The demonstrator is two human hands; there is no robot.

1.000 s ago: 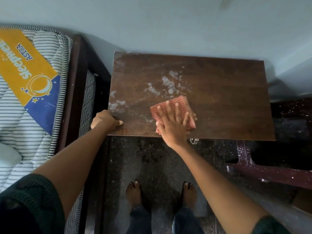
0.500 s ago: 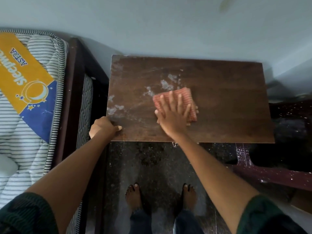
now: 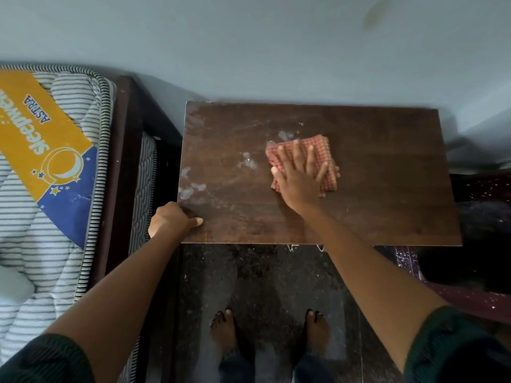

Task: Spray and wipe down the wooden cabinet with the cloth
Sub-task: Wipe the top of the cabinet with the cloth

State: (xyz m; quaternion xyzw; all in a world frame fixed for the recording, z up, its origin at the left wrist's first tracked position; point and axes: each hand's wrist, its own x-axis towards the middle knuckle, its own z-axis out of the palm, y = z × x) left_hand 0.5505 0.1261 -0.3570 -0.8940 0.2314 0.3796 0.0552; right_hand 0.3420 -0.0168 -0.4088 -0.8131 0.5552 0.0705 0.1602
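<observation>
The dark wooden cabinet top [image 3: 387, 175] stands against the pale wall. White spray patches [image 3: 249, 163] lie on its left half. A folded red checked cloth [image 3: 320, 146] rests near the middle of the top. My right hand [image 3: 300, 175] lies flat on the cloth, fingers spread, pressing it down. My left hand [image 3: 171, 219] grips the cabinet's front left corner, thumb on top. No spray bottle is in view.
A bed with a dark wooden frame [image 3: 121, 167] and a striped mattress [image 3: 55, 217] stands close to the cabinet's left side. My bare feet [image 3: 224, 330] are on the dark speckled floor [image 3: 262, 277]. A dark maroon piece of furniture [image 3: 470, 297] sits low at the right.
My right hand has slid the cloth away from the front edge toward the wall and slightly right, over some spray patches. My left hand has kept its grip on the corner.
</observation>
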